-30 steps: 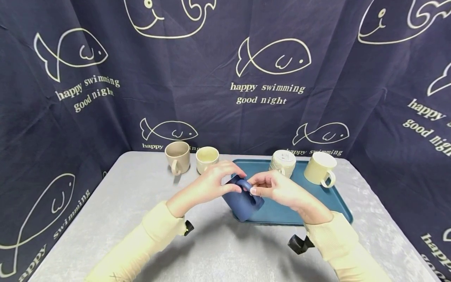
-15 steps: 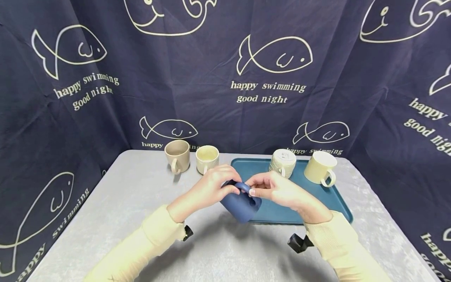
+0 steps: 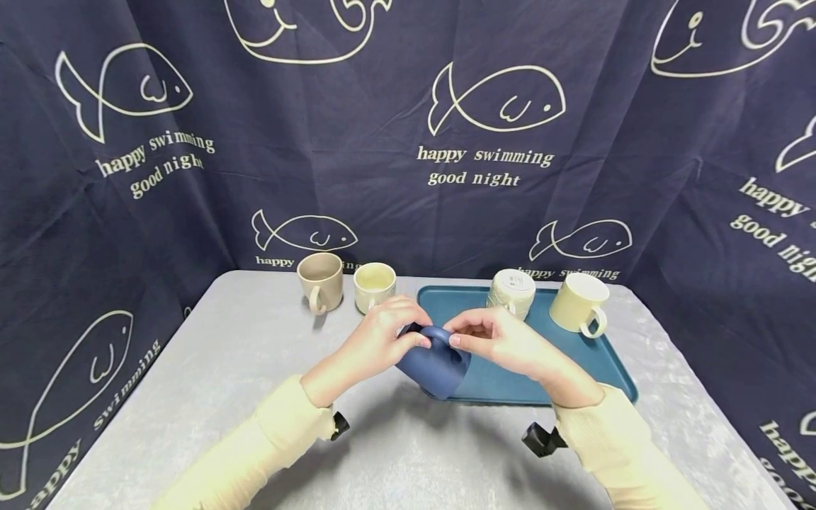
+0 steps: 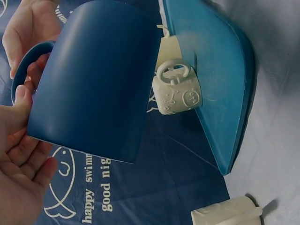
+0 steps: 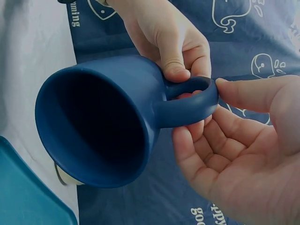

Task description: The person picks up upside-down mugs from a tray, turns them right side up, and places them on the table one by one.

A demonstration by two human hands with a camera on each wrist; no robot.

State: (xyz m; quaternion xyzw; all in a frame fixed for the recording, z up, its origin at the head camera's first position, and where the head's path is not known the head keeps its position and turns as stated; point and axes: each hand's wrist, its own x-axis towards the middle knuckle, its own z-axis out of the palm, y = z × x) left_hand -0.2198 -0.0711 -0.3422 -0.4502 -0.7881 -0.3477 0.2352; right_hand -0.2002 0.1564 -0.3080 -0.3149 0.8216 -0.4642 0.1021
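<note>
A dark blue mug point(image 3: 440, 372) is tilted over the front left corner of the tray, its handle point(image 3: 437, 333) uppermost. My left hand point(image 3: 387, 331) grips it, thumb on the mug beside the handle and fingers behind. In the right wrist view my left thumb point(image 5: 176, 70) lies where handle meets body. My right hand point(image 3: 503, 341) pinches the handle's outer curve between thumb and fingers. The mug's dark mouth faces left in that view. Its smooth side point(image 4: 93, 89) fills much of the left wrist view, partly hiding my left fingers.
A blue tray point(image 3: 510, 379) bears an upturned embossed cream mug point(image 3: 513, 287) and an upright pale yellow mug point(image 3: 576, 308). On the table's back left stand a beige mug point(image 3: 329, 294) and a small cream cup point(image 3: 375, 296). A dark fish-print curtain point(image 3: 382, 142) encloses the table.
The blue mug has shifted slightly left and turned a little in my hands. Both hands stay on it, with small finger movements at the handle. The other mugs have not moved.
</note>
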